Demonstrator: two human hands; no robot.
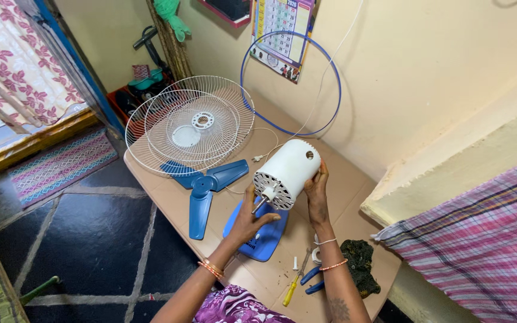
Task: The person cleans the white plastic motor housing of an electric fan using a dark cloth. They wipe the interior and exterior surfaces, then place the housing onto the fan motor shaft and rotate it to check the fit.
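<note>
Overhead, rectangular wall calendar [282,36], multicoloured.

On the table [354,197] before me, I hold the fan motor housing [288,172] between my left hand [248,220] and right hand [317,194], above the fan base [264,236]. The fan blade [206,186] lies to its left, two wire guards [189,122] stacked behind that. A screwdriver [294,286] and pliers [312,280] lie nearest me, a cloth [360,266] to their right.
</note>
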